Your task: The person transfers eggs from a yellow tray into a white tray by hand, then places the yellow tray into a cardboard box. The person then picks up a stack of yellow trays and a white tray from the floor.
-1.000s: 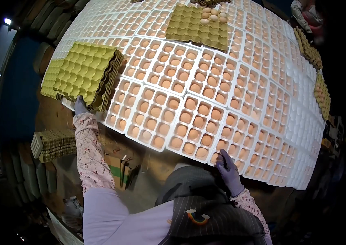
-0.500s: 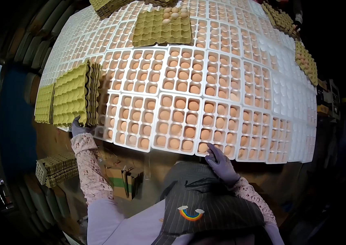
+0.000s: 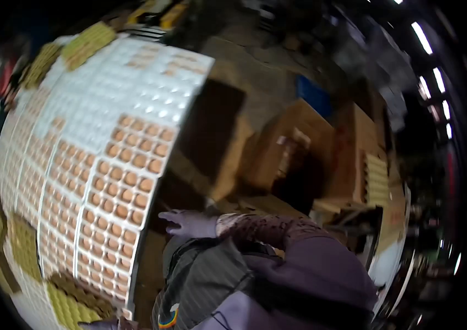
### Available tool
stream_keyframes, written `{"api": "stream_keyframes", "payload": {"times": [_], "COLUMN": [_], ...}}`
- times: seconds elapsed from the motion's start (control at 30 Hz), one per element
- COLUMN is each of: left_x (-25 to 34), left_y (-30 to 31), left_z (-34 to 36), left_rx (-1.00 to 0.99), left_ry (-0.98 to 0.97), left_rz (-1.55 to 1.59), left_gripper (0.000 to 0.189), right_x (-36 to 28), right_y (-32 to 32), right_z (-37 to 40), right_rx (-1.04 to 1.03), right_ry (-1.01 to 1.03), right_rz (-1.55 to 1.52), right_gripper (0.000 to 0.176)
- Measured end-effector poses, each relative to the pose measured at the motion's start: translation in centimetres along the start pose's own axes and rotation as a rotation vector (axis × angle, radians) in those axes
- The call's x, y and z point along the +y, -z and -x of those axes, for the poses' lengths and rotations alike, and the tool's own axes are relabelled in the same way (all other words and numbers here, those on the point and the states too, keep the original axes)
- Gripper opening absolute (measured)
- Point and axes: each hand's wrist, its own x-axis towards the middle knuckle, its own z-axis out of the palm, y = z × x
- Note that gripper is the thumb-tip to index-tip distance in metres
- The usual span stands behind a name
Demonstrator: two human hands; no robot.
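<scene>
My right hand (image 3: 189, 223), in a grey-purple glove, reaches out beside the table edge with its fingers apart and nothing in them. Closest to it are white foam trays (image 3: 144, 224) filled with brown eggs (image 3: 125, 195). At the bottom edge of the view my left hand (image 3: 101, 325), also gloved, lies against a stack of yellow-green pulp egg trays (image 3: 71, 308). Most of that hand is cut off and its fingers are blurred.
Foam trays without eggs (image 3: 101, 82) cover the table's far part. More pulp trays (image 3: 87, 47) lie along its far side. Open cardboard boxes (image 3: 299, 137) stand to the right, with a blue object (image 3: 314, 94) behind them. A person (image 3: 5, 82) is at the far left.
My view has swung far to the right, bringing the boxes into sight. My right hand has come away from the egg tray it was at. My left hand stays by the pulp-tray stack.
</scene>
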Motion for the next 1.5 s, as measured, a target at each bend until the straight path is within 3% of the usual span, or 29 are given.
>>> {"api": "stream_keyframes", "payload": {"times": [0.07,0.13,0.2,0.27,0.3,0.33,0.37,0.4,0.5,0.53,0.6,0.67,0.7,0.83,0.93,0.97,1.07,1.1,1.13,1.2,1.27,1.3,1.43,1.5], "left_x": [5.4,12.8,23.9,33.2,37.1,40.5,43.3,45.5,53.5,55.7,61.8,69.7,73.7,87.0,96.6,104.6,106.8,112.7,117.6,118.7,115.3,110.5,113.5,111.4], "left_y": [3.9,8.0,17.4,26.7,29.0,31.6,35.0,38.3,44.1,45.9,47.4,47.1,47.9,46.8,42.9,34.3,31.6,23.8,15.7,11.1,17.7,25.9,22.0,27.6], "left_z": [-6.9,-13.1,-18.7,-19.3,-19.3,-18.8,-17.5,-15.8,-9.7,-7.2,-2.9,2.3,4.8,13.0,16.0,17.7,15.7,16.2,15.8,14.3,14.0,12.6,12.5,11.8], "left_rx": [0.213,0.395,0.021,-0.222,-0.369,-0.524,-0.624,-0.723,-1.149,-1.273,-1.683,-2.052,-2.050,-2.010,-1.837,-1.173,-1.103,-0.999,-0.946,-0.889,-0.781,-0.871,-0.885,-1.491], "left_ry": [-0.014,-0.130,0.070,-0.188,-0.357,-0.515,-0.709,-0.906,-1.152,-1.238,-1.304,-1.162,-1.205,-0.659,-0.654,-0.917,-0.857,-0.821,-0.806,-0.844,-0.572,-0.737,-0.807,-0.610], "left_rz": [0.157,0.514,1.741,1.880,1.985,2.082,2.071,2.053,1.988,1.975,1.856,1.735,1.764,1.409,1.574,1.301,1.225,1.140,1.080,1.052,1.052,1.130,0.983,1.294], "left_gripper": [0.039,0.036,0.046,0.039,0.040,0.042,0.041,0.041,0.038,0.037,0.037,0.037,0.037,0.044,0.045,0.063,0.054,0.052,0.049,0.046,0.049,0.055,0.057,0.053], "right_x": [2.3,3.4,2.6,5.1,9.6,8.9,11.2,11.5,12.5,13.9,18.1,18.6,22.3,35.9,44.7,52.3,55.0,58.6,59.3,59.6,61.5,62.7,65.8,67.2], "right_y": [1.1,2.6,4.9,3.8,0.1,0.8,-0.8,-1.1,0.4,0.5,1.3,5.8,6.8,13.1,16.6,14.8,17.0,16.4,16.9,17.6,17.7,17.6,17.9,17.9], "right_z": [2.6,5.1,9.1,11.7,11.8,14.4,15.9,17.9,23.6,24.5,26.0,28.3,28.7,29.5,29.6,28.2,29.6,29.0,29.0,29.6,29.5,29.7,29.8,29.7], "right_rx": [0.171,0.302,0.359,0.461,0.802,0.876,1.082,1.111,1.199,1.233,1.475,1.466,1.511,1.587,1.646,1.675,1.611,1.540,1.529,1.503,1.490,1.487,1.490,1.501], "right_ry": [-0.051,-0.053,-0.244,-0.453,-0.310,-0.375,-0.332,-0.349,-0.688,-0.698,-0.591,-0.693,-0.643,-0.540,-0.643,-0.616,-0.793,-0.976,-0.982,-1.024,-1.050,-1.061,-1.107,-1.126], "right_rz": [-0.021,-0.027,-0.078,-0.376,-0.207,-0.261,-0.132,-0.119,-0.476,-0.473,-0.580,-0.567,-0.588,-0.839,-0.896,-0.933,-1.127,-0.764,-0.773,-0.872,-0.900,-0.902,-0.905,-0.902], "right_gripper": [0.060,0.061,0.059,0.059,0.058,0.055,0.052,0.052,0.056,0.056,0.056,0.056,0.060,0.074,0.072,0.062,0.052,0.046,0.046,0.042,0.041,0.041,0.041,0.040]}}
